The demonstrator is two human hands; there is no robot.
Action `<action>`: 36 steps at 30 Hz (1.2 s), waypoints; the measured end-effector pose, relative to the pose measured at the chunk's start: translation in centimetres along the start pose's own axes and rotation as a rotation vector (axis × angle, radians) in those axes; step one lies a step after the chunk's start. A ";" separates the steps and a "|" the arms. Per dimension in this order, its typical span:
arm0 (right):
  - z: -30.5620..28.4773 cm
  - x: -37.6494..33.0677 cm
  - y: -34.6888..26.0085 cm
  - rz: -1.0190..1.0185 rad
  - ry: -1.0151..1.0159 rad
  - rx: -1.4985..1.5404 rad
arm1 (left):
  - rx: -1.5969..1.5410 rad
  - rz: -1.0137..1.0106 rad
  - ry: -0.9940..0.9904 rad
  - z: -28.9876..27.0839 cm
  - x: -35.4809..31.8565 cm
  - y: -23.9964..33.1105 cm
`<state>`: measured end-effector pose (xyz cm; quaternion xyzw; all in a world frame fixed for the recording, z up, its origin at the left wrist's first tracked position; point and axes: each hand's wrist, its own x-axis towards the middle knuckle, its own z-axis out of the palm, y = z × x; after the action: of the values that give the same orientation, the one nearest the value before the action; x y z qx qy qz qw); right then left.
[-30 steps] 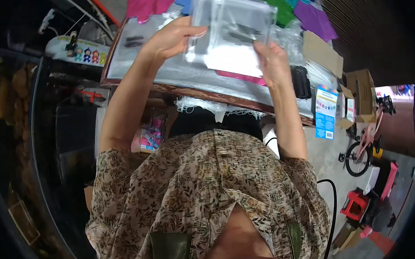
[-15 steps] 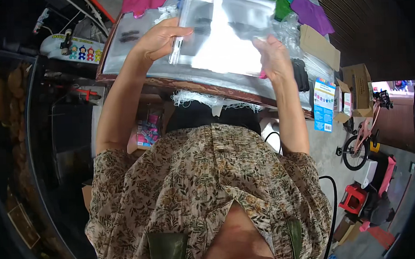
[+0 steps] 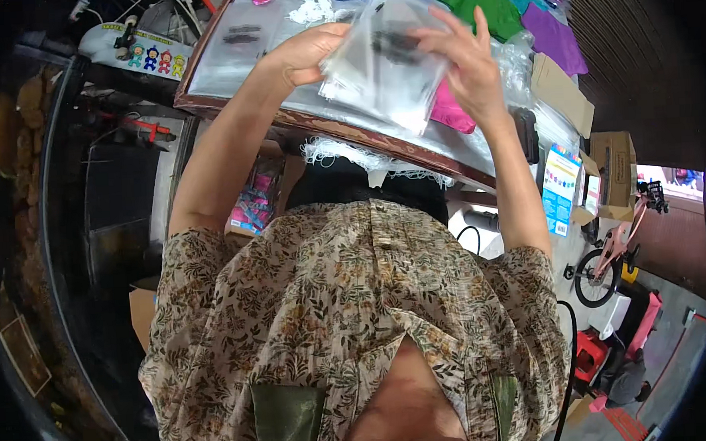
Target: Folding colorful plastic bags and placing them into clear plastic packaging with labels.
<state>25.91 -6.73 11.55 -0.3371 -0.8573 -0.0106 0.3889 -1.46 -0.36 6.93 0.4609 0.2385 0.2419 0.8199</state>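
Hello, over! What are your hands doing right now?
Left hand and right hand both gripping clear plastic bags. Held above the wooden-edged table. Nothing blocking.

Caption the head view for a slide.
Both hands, left hand and right hand, hold a clear plastic bag above a wooden table strewn with coloured fabric.

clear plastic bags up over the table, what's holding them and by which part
Both hands hold the stack of clear plastic bags: the left hand grips its left edge, and the right hand holds its right side, fingers spread over the top.
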 end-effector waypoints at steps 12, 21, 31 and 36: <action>-9.6 8.6 -4.9 0.208 -0.650 -0.024 | 0.171 -0.035 0.051 0.0 1.6 1.2; 1.7 9.8 -0.9 0.158 -1.007 -0.185 | 0.142 -0.134 -0.129 0.1 2.8 0.0; 6.1 5.7 1.8 0.044 -0.801 -0.190 | -0.130 -0.245 -0.034 -3.6 3.6 -2.7; 6.2 5.4 3.1 0.102 -0.856 -0.129 | 0.115 -0.224 -0.083 -2.8 4.0 -3.4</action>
<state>21.10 0.48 10.18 -0.3765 -0.9212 0.0959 -0.0231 0.51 2.40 2.00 0.4873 0.2677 0.1155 0.8232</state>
